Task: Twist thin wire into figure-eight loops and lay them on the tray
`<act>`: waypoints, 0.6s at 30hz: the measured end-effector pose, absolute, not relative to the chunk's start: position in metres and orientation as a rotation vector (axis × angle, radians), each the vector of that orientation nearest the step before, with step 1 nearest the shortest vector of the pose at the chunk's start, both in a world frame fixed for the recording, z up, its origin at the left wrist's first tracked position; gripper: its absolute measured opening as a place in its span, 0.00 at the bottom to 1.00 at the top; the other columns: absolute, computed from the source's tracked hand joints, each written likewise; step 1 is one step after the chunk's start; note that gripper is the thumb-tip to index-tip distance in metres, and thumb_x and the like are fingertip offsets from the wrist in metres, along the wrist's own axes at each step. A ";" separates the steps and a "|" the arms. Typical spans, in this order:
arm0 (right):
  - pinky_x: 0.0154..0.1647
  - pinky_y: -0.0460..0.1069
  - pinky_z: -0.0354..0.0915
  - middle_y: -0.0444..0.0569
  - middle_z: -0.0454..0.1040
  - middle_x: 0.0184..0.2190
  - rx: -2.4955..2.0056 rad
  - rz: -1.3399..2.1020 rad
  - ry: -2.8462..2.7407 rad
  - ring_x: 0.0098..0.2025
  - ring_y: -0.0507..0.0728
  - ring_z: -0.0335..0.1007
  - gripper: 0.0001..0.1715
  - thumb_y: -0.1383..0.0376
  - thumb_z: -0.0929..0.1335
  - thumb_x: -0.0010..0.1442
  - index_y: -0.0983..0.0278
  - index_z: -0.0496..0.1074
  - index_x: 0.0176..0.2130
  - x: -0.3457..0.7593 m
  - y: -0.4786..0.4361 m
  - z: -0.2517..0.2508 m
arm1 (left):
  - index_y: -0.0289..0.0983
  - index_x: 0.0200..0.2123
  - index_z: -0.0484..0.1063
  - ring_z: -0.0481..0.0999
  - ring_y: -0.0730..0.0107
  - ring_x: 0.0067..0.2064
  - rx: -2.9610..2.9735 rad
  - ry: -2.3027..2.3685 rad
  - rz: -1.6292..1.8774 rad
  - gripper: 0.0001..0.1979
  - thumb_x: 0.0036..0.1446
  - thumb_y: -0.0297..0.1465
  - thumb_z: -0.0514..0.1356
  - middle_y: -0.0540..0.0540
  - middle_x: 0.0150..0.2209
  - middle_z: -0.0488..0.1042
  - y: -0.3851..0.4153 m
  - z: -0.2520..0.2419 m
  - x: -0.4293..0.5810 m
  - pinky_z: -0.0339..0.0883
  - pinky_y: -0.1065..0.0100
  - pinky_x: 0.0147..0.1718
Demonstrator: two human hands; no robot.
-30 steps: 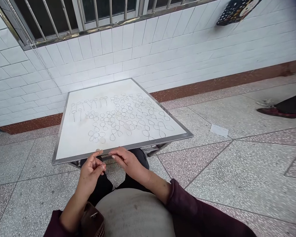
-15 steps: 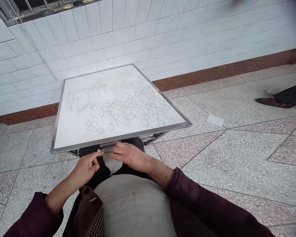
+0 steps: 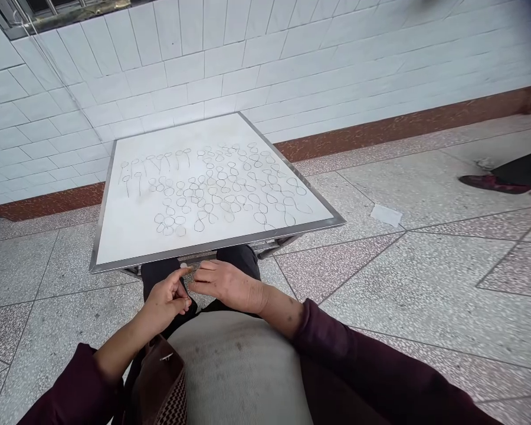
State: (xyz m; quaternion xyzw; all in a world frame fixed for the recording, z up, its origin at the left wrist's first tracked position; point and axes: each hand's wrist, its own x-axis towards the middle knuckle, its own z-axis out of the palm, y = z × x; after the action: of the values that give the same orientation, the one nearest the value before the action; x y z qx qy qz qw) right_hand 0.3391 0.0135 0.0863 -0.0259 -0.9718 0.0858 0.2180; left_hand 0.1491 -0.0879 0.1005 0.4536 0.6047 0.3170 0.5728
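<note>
Over my lap, just off the near edge of the white table point(image 3: 128, 236), my two hands are close together. My left hand point(image 3: 163, 304) has its index finger pointing toward the other hand, with the thumb lower and the remaining fingers curled. A small pale spot shows by that index fingertip; what it is I cannot make out. My right hand point(image 3: 230, 286) is palm down with bent fingers drawn together, their tips facing the left fingers. Anything held between them is too thin or hidden to name. Many thin dark wire-like loops point(image 3: 203, 218) lie on the tabletop, some round, some figure-eight, some with straight tails.
A metal rim point(image 3: 216, 245) frames the table, which stands against a white tiled wall point(image 3: 230, 74). A brown bag point(image 3: 159, 378) rests at my left side. On the speckled floor lies a white paper point(image 3: 386, 215). Another person's shoe point(image 3: 495, 183) is at far right.
My left hand has moved slightly right and its thumb has shifted toward the right hand. My right hand has come a little left, so the fingertips are closer. The loops have not moved.
</note>
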 end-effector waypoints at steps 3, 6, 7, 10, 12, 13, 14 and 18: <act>0.37 0.49 0.61 0.46 0.71 0.30 0.036 0.162 -2.729 0.35 0.54 0.62 0.13 0.72 0.62 0.70 0.65 0.73 0.36 0.340 0.013 0.087 | 0.39 0.61 0.67 0.72 0.70 0.28 1.155 1.424 0.639 0.33 0.48 0.24 0.58 0.53 0.27 0.69 -0.090 0.097 0.147 0.67 0.67 0.29; 0.35 0.49 0.60 0.46 0.72 0.31 0.112 0.092 -2.768 0.36 0.54 0.63 0.12 0.72 0.62 0.70 0.65 0.73 0.37 0.343 0.011 0.087 | 0.39 0.60 0.69 0.71 0.70 0.28 1.278 1.449 0.540 0.33 0.47 0.21 0.55 0.52 0.28 0.71 -0.092 0.095 0.145 0.65 0.68 0.30; 0.35 0.49 0.60 0.46 0.72 0.32 0.125 0.080 -2.782 0.37 0.54 0.63 0.11 0.72 0.63 0.70 0.65 0.73 0.38 0.343 0.011 0.087 | 0.39 0.60 0.69 0.71 0.70 0.29 1.314 1.460 0.504 0.34 0.47 0.21 0.55 0.51 0.28 0.72 -0.092 0.095 0.145 0.64 0.68 0.30; 0.36 0.49 0.61 0.46 0.73 0.33 0.145 0.109 -2.816 0.39 0.55 0.65 0.09 0.73 0.64 0.69 0.64 0.73 0.39 0.343 0.008 0.085 | 0.38 0.59 0.69 0.71 0.69 0.30 1.429 1.488 0.393 0.33 0.47 0.20 0.54 0.51 0.28 0.73 -0.092 0.095 0.146 0.63 0.68 0.31; 0.37 0.49 0.63 0.45 0.74 0.33 0.140 0.164 -2.826 0.39 0.55 0.66 0.10 0.74 0.64 0.68 0.64 0.72 0.37 0.342 0.007 0.082 | 0.38 0.61 0.67 0.72 0.68 0.31 1.493 1.495 0.329 0.34 0.49 0.21 0.55 0.51 0.29 0.74 -0.091 0.095 0.146 0.63 0.67 0.32; 0.37 0.49 0.63 0.45 0.74 0.32 0.130 0.190 -2.829 0.38 0.54 0.66 0.10 0.74 0.65 0.68 0.64 0.72 0.36 0.341 0.007 0.080 | 0.38 0.63 0.64 0.73 0.67 0.31 1.515 1.494 0.308 0.35 0.49 0.21 0.55 0.50 0.29 0.74 -0.089 0.094 0.146 0.64 0.67 0.33; 0.37 0.48 0.64 0.44 0.74 0.31 0.112 0.210 -2.829 0.37 0.54 0.67 0.10 0.74 0.65 0.67 0.64 0.72 0.35 0.340 0.007 0.077 | 0.38 0.65 0.61 0.74 0.67 0.32 1.532 1.493 0.295 0.37 0.50 0.21 0.56 0.50 0.30 0.75 -0.086 0.094 0.145 0.65 0.66 0.34; 0.33 0.47 0.66 0.46 0.73 0.28 -0.162 0.297 -2.707 0.32 0.54 0.67 0.11 0.70 0.64 0.68 0.65 0.72 0.32 0.337 0.007 0.066 | 0.43 0.69 0.53 0.75 0.64 0.39 1.597 1.532 0.457 0.39 0.54 0.23 0.57 0.48 0.37 0.77 -0.073 0.106 0.136 0.66 0.60 0.46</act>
State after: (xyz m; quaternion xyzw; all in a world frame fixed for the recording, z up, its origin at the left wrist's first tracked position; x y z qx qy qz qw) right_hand 0.3367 0.0070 0.0663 -0.0580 -0.9711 0.1067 0.2052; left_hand 0.1357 -0.0734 0.1058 0.6393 0.6130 0.1827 0.4268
